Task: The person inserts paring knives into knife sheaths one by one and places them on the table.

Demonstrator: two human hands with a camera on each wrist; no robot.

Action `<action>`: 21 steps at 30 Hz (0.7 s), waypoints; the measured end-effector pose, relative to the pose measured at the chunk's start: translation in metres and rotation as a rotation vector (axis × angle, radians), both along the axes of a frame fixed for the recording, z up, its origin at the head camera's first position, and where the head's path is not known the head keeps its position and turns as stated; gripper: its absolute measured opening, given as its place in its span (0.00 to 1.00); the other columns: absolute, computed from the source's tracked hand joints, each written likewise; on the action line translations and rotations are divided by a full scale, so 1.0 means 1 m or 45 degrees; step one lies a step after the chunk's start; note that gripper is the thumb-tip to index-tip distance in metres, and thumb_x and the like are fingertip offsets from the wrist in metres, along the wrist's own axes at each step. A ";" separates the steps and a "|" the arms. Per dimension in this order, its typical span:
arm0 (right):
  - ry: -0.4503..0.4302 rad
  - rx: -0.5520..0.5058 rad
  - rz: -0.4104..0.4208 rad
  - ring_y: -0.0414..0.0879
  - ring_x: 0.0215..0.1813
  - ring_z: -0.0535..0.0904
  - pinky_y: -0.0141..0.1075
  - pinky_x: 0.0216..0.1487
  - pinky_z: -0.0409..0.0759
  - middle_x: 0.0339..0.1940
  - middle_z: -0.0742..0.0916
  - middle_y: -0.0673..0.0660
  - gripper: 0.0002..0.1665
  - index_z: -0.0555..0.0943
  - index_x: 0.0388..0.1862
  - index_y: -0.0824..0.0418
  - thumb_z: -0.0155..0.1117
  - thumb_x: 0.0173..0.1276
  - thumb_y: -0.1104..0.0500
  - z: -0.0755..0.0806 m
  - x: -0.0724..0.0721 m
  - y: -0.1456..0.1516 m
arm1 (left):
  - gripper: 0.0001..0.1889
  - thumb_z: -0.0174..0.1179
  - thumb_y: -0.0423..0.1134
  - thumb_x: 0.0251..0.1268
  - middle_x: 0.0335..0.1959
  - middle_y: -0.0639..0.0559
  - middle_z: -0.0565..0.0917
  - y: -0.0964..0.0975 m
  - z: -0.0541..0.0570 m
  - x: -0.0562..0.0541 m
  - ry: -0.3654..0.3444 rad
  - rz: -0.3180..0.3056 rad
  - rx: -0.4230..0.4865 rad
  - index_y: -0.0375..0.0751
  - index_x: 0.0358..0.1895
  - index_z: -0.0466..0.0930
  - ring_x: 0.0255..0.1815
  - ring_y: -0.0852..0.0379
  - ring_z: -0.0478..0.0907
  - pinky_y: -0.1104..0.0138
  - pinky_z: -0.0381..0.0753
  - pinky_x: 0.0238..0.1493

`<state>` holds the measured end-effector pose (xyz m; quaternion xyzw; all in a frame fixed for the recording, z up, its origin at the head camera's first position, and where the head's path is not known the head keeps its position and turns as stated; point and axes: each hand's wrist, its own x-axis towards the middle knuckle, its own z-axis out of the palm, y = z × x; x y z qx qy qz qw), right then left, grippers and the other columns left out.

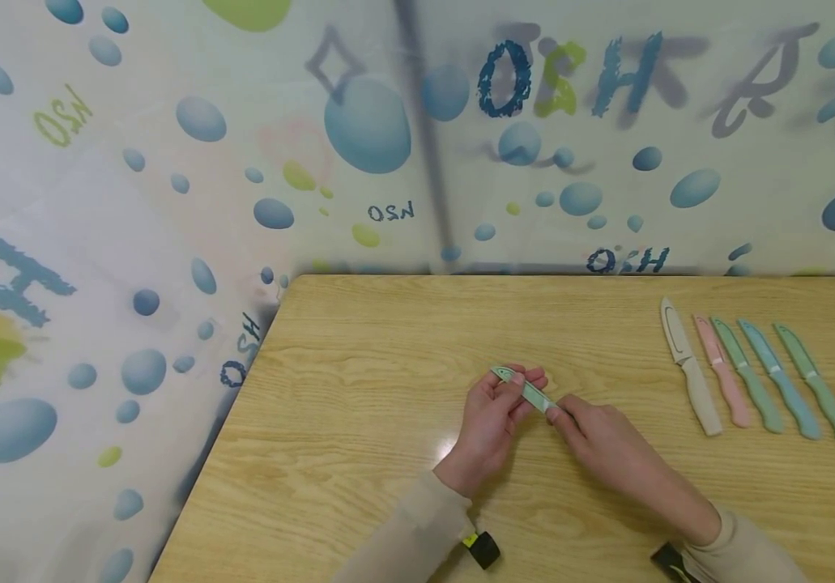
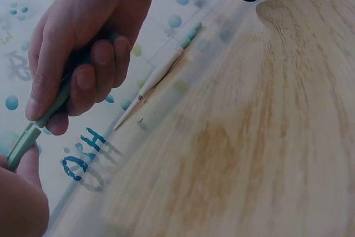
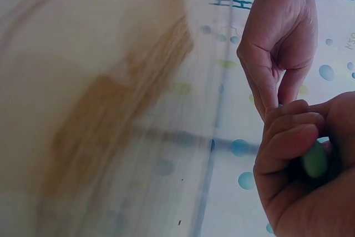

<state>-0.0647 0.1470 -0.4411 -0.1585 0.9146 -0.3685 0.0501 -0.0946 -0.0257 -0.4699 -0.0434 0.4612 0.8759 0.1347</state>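
Observation:
A small light-green knife (image 1: 536, 396) slants between the two hands over the middle of the table. My left hand (image 1: 488, 429) pinches its sheathed blade between thumb and fingers. My right hand (image 1: 610, 445) grips the handle and hides most of it. In the left wrist view, the green handle (image 2: 60, 99) runs through the right hand's curled fingers, and the light-green sheath (image 2: 23, 145) is in the left hand's grasp. The butt of the green handle (image 3: 315, 160) shows inside the right fist in the right wrist view.
On the table's right side lies a row of sheathed knives: a larger beige knife (image 1: 691, 376), then a pink knife (image 1: 723, 376), a green knife (image 1: 748, 380), a blue knife (image 1: 783, 385) and another green knife (image 1: 820, 389). A patterned curtain (image 1: 548, 194) hangs behind the wooden table (image 1: 359, 340).

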 end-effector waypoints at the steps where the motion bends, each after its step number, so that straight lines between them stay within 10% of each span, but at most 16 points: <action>1: 0.005 0.003 -0.002 0.36 0.18 0.59 0.30 0.18 0.61 0.18 0.67 0.45 0.12 0.77 0.35 0.57 0.56 0.83 0.58 0.000 0.000 0.000 | 0.04 0.53 0.31 0.81 0.56 0.38 0.86 0.000 0.000 0.000 0.003 0.001 -0.002 0.35 0.51 0.74 0.58 0.49 0.85 0.64 0.85 0.58; 21: 0.027 0.190 -0.020 0.41 0.22 0.68 0.34 0.22 0.68 0.20 0.73 0.47 0.11 0.80 0.46 0.60 0.67 0.75 0.54 0.005 -0.007 0.007 | 0.11 0.55 0.31 0.80 0.54 0.36 0.86 0.002 0.003 -0.008 -0.013 0.001 -0.015 0.28 0.56 0.73 0.58 0.46 0.85 0.60 0.84 0.60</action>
